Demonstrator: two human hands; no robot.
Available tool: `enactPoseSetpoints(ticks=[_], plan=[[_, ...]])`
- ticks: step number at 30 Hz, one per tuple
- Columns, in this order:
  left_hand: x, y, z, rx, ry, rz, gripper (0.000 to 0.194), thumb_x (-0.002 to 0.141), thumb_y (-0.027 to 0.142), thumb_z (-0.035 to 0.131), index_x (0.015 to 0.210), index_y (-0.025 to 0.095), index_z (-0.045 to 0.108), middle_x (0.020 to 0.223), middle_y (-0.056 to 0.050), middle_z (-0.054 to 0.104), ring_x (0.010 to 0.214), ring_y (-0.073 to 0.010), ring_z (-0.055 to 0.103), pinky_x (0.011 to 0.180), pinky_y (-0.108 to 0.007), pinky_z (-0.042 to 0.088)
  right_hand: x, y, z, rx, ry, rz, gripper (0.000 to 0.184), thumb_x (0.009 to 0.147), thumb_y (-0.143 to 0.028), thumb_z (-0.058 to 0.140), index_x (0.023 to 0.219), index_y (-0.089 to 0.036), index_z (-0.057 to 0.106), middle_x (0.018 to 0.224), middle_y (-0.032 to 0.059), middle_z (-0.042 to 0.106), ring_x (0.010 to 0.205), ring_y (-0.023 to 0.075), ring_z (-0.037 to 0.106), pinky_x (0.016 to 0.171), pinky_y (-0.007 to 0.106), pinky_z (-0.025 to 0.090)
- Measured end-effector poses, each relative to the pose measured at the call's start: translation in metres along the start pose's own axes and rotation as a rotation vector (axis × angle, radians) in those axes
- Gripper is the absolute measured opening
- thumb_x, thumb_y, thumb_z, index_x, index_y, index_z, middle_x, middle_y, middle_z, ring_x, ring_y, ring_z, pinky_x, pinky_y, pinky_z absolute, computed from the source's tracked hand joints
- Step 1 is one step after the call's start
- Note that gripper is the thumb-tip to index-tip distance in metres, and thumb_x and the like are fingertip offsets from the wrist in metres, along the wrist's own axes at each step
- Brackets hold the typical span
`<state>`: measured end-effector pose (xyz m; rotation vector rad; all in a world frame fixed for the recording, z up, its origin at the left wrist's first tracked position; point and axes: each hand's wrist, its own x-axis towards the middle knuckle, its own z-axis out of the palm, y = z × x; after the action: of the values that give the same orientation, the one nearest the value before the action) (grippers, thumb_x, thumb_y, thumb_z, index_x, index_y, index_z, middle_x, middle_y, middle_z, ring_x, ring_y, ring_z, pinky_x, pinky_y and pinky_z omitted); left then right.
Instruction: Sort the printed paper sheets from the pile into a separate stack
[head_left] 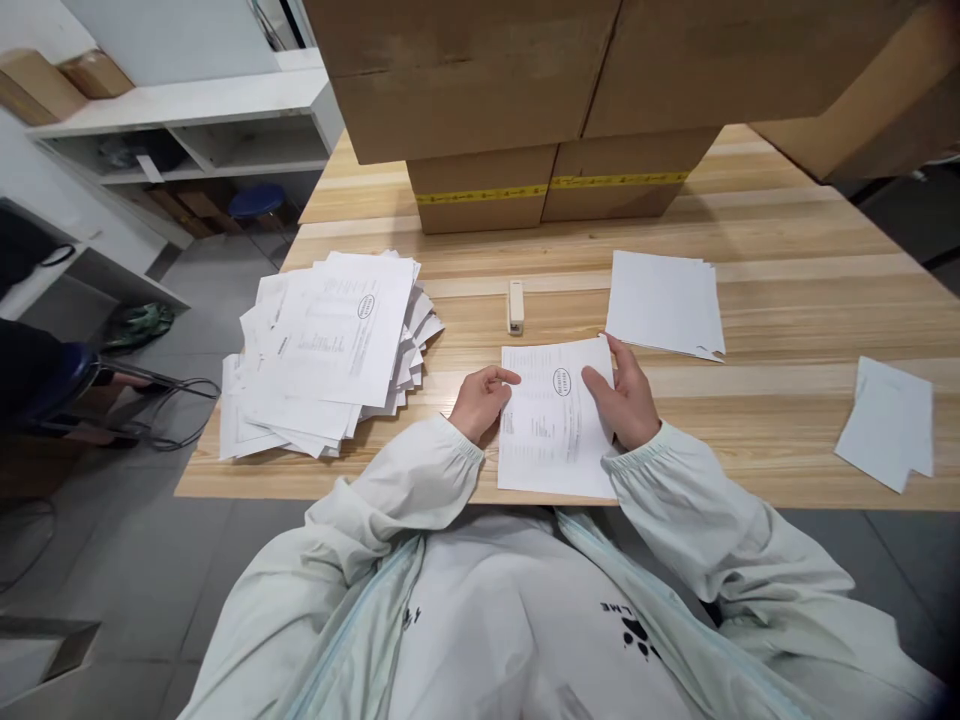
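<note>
A printed paper sheet (536, 440) with an oval stamp mark lies in front of me at the table's front edge. My right hand (630, 400) grips its right side, thumb on top and fingers behind the far right corner. At the sheet's left edge, my left hand (484, 402) is closed with curled fingers, the index fingertip over the margin; its hold underneath is partly hidden. Beyond the sheet stands a small cream stapler (516, 307). A fanned pile of printed sheets (337, 340) sits to the left, its top sheet bearing a similar stamp.
A stack of white paper (664, 300) lies beyond my right hand, and smaller white papers (889, 425) rest at the far right. Large cardboard boxes (480, 190) block the back of the wooden table (780, 420). A blue stool (257, 200) and shelves (225, 105) stand off to the left.
</note>
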<state>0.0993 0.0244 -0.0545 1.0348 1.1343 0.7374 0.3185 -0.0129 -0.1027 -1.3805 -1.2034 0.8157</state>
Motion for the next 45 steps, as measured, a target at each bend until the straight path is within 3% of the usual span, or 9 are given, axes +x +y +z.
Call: enactPoseSetpoints(ticks=[13,17,21,25,29,36,40,43,45], plan=[[0.036,0.014,-0.002,0.015,0.064,0.025,0.021,0.067,0.005,0.061,0.085,0.015,0.066,0.046,0.01,0.042,0.042,-0.0067,0.037,0.046,-0.02,0.024,0.039,0.001,0.003,-0.241,0.114,-0.108,0.064,0.088,-0.04,0.06,0.147,-0.023,0.044,0.123,0.011,0.069,0.106,0.024,0.067,0.097,0.046,0.054],[0.04,0.015,-0.001,-0.021,0.051,-0.013,0.023,0.066,0.007,0.062,0.088,0.014,0.065,0.047,0.009,0.044,0.042,-0.0076,0.041,0.047,-0.021,0.029,0.041,-0.029,-0.02,-0.662,0.105,-0.097,0.06,0.089,-0.039,0.058,0.146,-0.022,0.049,0.105,0.0092,0.073,0.078,0.0242,0.067,0.084,0.047,0.054],[0.041,0.015,-0.001,-0.034,0.054,-0.034,0.023,0.065,0.006,0.062,0.087,0.014,0.064,0.049,0.007,0.051,0.044,-0.0095,0.046,0.048,-0.022,0.033,0.069,-0.071,-0.026,-0.882,0.142,-0.279,0.039,0.097,-0.038,0.047,0.126,-0.021,0.067,0.114,0.0125,0.07,0.093,0.0287,0.065,0.088,0.047,0.05],[0.042,0.016,-0.001,-0.032,0.058,-0.038,0.023,0.065,0.005,0.061,0.087,0.014,0.064,0.047,0.007,0.049,0.043,-0.0087,0.044,0.047,-0.021,0.031,0.126,-0.091,0.019,-0.896,-0.109,-0.483,0.039,0.1,-0.033,0.04,0.118,-0.015,0.069,0.116,0.0151,0.07,0.112,0.0321,0.057,0.097,0.047,0.044],[0.041,0.014,-0.001,-0.017,0.077,-0.027,0.023,0.065,0.005,0.061,0.086,0.014,0.064,0.046,0.009,0.047,0.041,-0.0081,0.041,0.045,-0.021,0.028,0.167,-0.076,0.086,-0.902,-0.343,-0.474,0.042,0.103,-0.03,0.033,0.114,-0.014,0.07,0.119,0.0141,0.069,0.115,0.0291,0.053,0.102,0.044,0.039],[0.047,0.01,0.001,0.001,0.096,0.018,0.023,0.065,0.002,0.056,0.081,0.017,0.061,0.047,0.009,0.047,0.041,-0.0077,0.04,0.045,-0.02,0.025,0.166,-0.041,0.139,-0.91,-0.31,-0.384,0.045,0.102,-0.031,0.039,0.137,-0.012,0.058,0.142,0.0176,0.057,0.137,0.0343,0.04,0.113,0.052,0.03],[0.04,0.007,-0.001,0.005,0.107,0.075,0.019,0.067,0.002,0.052,0.075,0.017,0.06,0.046,0.009,0.045,0.041,-0.0072,0.035,0.045,-0.021,0.022,0.172,-0.053,0.116,-0.709,-0.209,-0.426,0.051,0.101,-0.039,0.038,0.143,-0.014,0.051,0.147,0.0162,0.054,0.138,0.0314,0.043,0.116,0.053,0.031],[0.021,0.003,-0.007,-0.018,0.163,0.138,0.015,0.071,0.005,0.053,0.075,0.018,0.058,0.047,0.009,0.042,0.043,-0.0071,0.033,0.047,-0.02,0.023,0.147,-0.066,0.062,-0.471,-0.032,-0.484,0.057,0.096,-0.055,0.048,0.141,-0.019,0.053,0.143,0.0139,0.058,0.134,0.0292,0.051,0.114,0.052,0.038],[0.005,0.0,-0.012,-0.033,0.218,0.244,0.01,0.074,0.009,0.056,0.078,0.018,0.059,0.055,0.007,0.051,0.05,-0.0078,0.043,0.052,-0.02,0.031,0.104,-0.068,0.022,-0.31,0.054,-0.36,0.054,0.094,-0.06,0.051,0.132,-0.023,0.059,0.129,0.0116,0.066,0.119,0.0266,0.063,0.104,0.048,0.049]])
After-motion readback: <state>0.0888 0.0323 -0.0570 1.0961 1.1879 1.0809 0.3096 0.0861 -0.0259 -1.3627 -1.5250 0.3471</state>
